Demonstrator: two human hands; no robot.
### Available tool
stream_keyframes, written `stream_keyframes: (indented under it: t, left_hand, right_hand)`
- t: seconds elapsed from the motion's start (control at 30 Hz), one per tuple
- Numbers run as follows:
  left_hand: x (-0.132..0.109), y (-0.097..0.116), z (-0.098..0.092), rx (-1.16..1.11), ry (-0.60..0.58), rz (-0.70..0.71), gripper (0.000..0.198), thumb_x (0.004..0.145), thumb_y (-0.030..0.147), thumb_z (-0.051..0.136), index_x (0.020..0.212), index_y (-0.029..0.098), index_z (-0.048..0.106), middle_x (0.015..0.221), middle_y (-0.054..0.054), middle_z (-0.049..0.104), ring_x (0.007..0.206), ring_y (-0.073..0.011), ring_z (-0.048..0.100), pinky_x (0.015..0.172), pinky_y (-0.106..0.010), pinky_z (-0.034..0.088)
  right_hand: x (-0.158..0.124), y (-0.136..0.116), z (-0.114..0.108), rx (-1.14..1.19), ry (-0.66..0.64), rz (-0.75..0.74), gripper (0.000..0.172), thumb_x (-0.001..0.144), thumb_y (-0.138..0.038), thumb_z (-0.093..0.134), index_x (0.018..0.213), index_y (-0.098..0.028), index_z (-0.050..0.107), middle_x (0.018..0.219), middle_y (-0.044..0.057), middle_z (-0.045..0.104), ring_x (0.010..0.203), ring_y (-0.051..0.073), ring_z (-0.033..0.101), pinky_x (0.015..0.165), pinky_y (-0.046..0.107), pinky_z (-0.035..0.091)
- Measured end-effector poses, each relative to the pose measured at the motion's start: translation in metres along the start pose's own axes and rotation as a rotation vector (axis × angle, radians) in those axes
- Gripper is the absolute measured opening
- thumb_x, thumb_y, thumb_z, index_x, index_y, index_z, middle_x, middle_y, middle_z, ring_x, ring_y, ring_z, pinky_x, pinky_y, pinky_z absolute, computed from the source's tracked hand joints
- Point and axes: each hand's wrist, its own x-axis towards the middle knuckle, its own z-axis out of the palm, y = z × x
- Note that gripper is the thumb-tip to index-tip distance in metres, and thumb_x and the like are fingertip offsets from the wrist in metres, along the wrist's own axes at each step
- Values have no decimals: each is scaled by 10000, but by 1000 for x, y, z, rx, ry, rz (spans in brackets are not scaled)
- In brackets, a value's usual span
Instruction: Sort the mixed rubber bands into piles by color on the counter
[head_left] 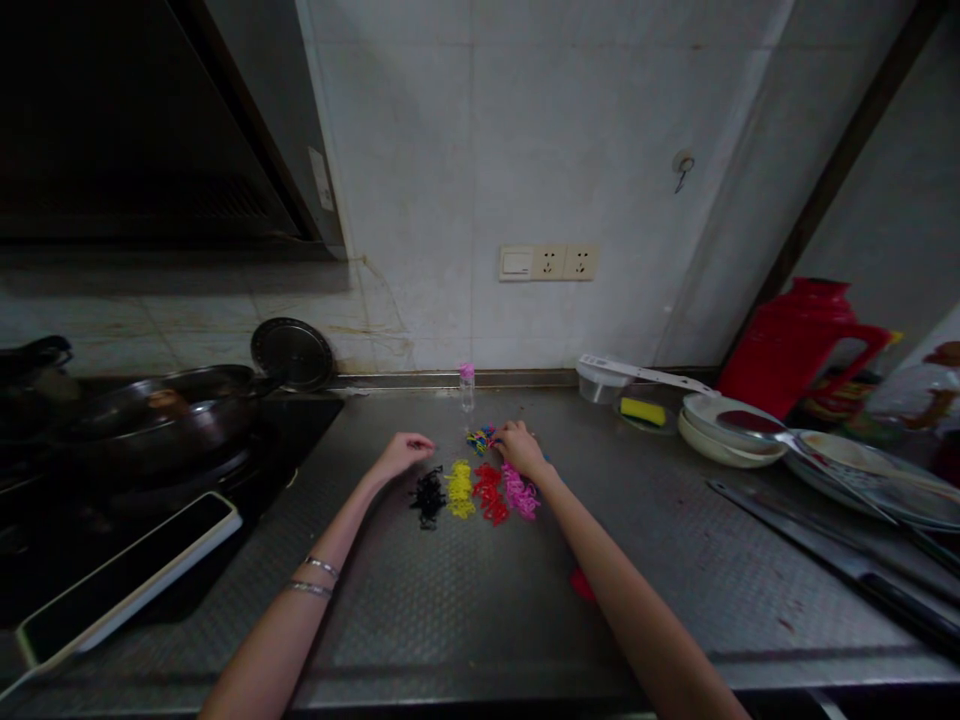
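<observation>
Four piles of small bands lie in a row on the metal counter [450, 610]: black [428, 496], yellow [460, 489], red [490, 494] and pink [520, 492]. Behind them is a smaller mixed-colour pile [480, 438]. My right hand [520, 447] touches the right side of that mixed pile, its fingers bent down and partly hidden. My left hand [405, 455] hovers just behind the black pile with thumb and fingertips pressed together; anything between them is too small to make out. A clear bottle with a pink cap [466, 388] stands behind the mixed pile.
At left are a phone [131, 580] and a pan [161, 420] on the stove. To the right are a plastic tub [600, 385], a yellow sponge [643, 412], stacked bowls [727, 450], a knife [795, 540] and a red thermos [787, 345]. Something red lies beside my right forearm.
</observation>
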Motion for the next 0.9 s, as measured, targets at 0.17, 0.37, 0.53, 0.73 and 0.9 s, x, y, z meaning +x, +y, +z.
stream_keyframes:
  t: [0.17, 0.37, 0.53, 0.73, 0.9]
  left_hand:
    - [2, -11, 1, 23, 5, 9, 261, 595, 277, 604, 772, 95, 666, 745, -74, 676, 680, -160, 593, 671, -257, 445]
    - [0, -11, 0, 38, 24, -5, 233, 599, 271, 593, 749, 107, 665, 724, -61, 676, 663, -154, 587, 655, -252, 440]
    - [-2, -8, 0, 27, 23, -8, 246, 598, 284, 590, 744, 100, 663, 700, -59, 670, 631, -148, 579, 626, -241, 433]
    - [-3, -6, -1, 33, 25, -30, 246, 599, 299, 584, 729, 107, 666, 676, -53, 666, 623, -151, 578, 599, -235, 430]
    - [-4, -5, 1, 49, 44, -19, 219, 595, 275, 576, 713, 114, 665, 677, -50, 666, 639, -154, 580, 613, -239, 433]
  right_hand:
    - [-1, 0, 2, 39, 54, 2, 195, 802, -272, 506, 935, -240, 645, 969, 72, 573, 970, 215, 419, 797, 280, 353]
    - [-1, 0, -3, 70, 49, 42, 174, 782, -323, 534, 878, -238, 652, 953, 49, 585, 966, 196, 449, 766, 253, 369]
    - [-1, 4, -8, 107, 65, 26, 167, 782, -287, 528, 874, -228, 654, 937, 41, 599, 948, 168, 476, 783, 231, 360]
    - [-6, 13, -10, 200, 141, 9, 167, 778, -272, 520, 858, -211, 653, 906, 38, 620, 923, 153, 496, 796, 225, 351]
    - [-23, 19, -13, 275, 147, 1, 172, 772, -286, 515, 836, -203, 652, 888, 37, 621, 911, 165, 504, 809, 252, 357]
